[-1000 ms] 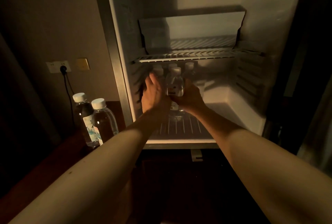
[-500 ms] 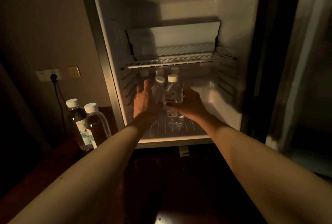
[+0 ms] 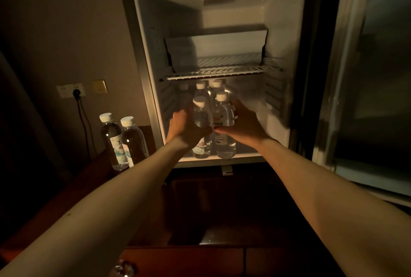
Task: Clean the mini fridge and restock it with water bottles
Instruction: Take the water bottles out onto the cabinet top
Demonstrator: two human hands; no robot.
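- A second ago my left hand (image 3: pixel 185 126) was spread beside the bottles; now its fingers wrap the left front water bottle (image 3: pixel 201 127), while my right hand (image 3: pixel 243 124) curls round the right front water bottle (image 3: pixel 223 130).
- Both bottles have come forward from deeper in the mini fridge (image 3: pixel 275 32) and now stand side by side, touching, at the front lip of its floor.
- More bottles (image 3: pixel 205 90) remain behind them, under the wire shelf (image 3: pixel 244 71).
- Two spare bottles (image 3: pixel 123 141) wait on the desk (image 3: pixel 106 165) to the left.
- I judge restocking is under way: I'm arranging this front pair, and the spares are next.
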